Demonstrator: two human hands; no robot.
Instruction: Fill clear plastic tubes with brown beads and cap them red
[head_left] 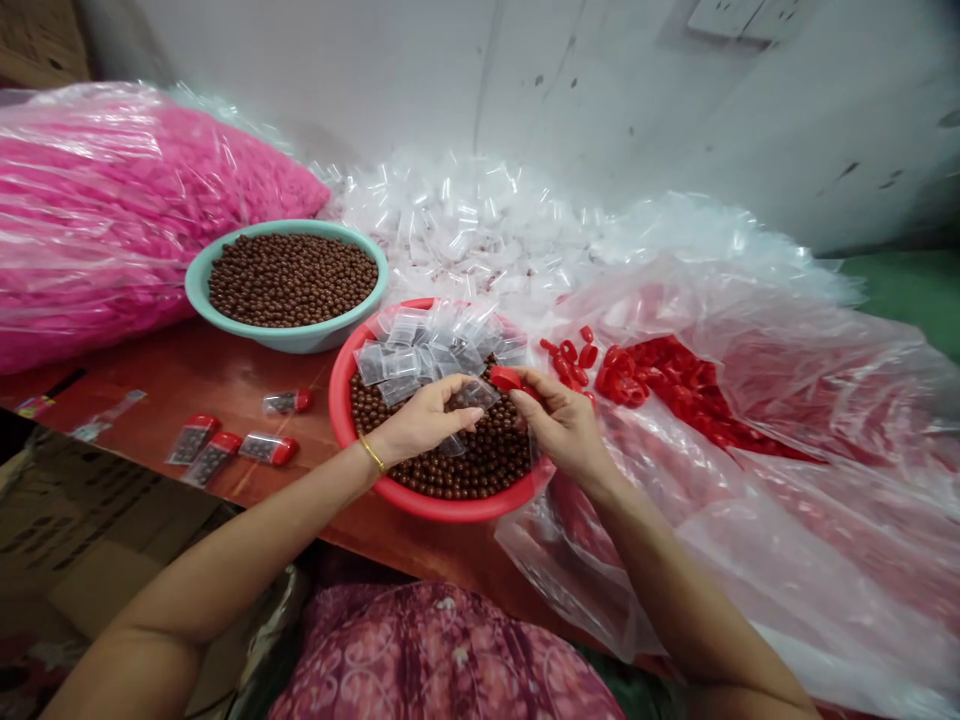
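Observation:
Over the red basin (457,510) my left hand (427,415) is closed on a small clear plastic container (480,394), which has dark balls in it. My right hand (559,420) pinches a red cap (506,378) close to the container's right end. Whether cap and container touch, I cannot tell. Under both hands lie many brown balls (465,475) in the basin. Clear containers (405,365) are heaped on the balls at its far side.
Capped containers (262,448) lie left on the red table (150,370). Behind them stands a teal basin (289,340) of brown balls, beside a bag of pink pieces (135,200). Clear containers (465,210) pile along the wall. Red caps (675,390) spill from a plastic bag (787,540) at right.

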